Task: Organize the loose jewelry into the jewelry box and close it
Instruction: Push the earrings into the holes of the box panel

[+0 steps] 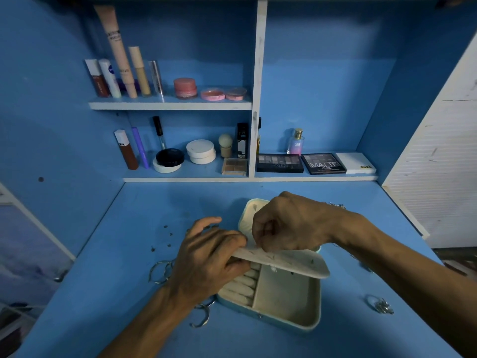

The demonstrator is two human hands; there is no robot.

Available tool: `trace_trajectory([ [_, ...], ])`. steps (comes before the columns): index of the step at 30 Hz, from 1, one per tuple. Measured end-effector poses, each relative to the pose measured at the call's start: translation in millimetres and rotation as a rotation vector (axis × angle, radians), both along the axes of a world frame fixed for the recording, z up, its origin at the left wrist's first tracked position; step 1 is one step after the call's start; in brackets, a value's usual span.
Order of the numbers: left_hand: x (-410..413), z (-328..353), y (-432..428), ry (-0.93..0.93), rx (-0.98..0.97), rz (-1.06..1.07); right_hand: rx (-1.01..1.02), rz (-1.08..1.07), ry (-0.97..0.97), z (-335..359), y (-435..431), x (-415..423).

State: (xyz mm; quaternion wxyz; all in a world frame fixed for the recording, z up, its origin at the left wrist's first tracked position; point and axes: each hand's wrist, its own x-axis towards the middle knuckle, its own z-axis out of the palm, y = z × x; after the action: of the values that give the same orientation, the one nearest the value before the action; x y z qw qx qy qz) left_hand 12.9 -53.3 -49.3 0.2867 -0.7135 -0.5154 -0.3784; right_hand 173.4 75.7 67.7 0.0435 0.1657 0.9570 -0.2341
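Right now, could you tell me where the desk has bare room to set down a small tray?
The back left strip between the lower shelf and the jewelry box is bare, as is the front left corner of the desk. Left of the box is crowded with hoops and studs; a ring lies to its right.

A blue desk [144, 208] stands inside a blue alcove, with a blue back panel [322, 86] behind it and a blue side wall [51, 112] along its left edge. A white upright divider [259, 73] splits the back. Left of it hangs an upper shelf [170, 105]; a lower shelf [185, 179] runs along the desk's far edge. A white slatted panel [438, 164] rises at the right edge. The light is dim and bluish.
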Motion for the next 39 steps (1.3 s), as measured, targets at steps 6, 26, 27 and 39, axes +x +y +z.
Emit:
trace_trajectory([
  [6, -1, -2, 0, -0.015, 0.010, 0.007, 0.018, 0.024, 0.002, -1, 0, -3],
  [26, -1, -2, 2, -0.015, 0.018, 0.032, 0.013, 0.046, -0.090, 4, 2, -9],
  [27, -1, -3, 2, -0.018, 0.013, 0.030, 0.012, 0.047, -0.094, 4, 1, -10],
  [39, -1, -3, 1, -0.007, 0.028, 0.049, -0.072, 0.053, -0.124, 0, 5, -15],
])
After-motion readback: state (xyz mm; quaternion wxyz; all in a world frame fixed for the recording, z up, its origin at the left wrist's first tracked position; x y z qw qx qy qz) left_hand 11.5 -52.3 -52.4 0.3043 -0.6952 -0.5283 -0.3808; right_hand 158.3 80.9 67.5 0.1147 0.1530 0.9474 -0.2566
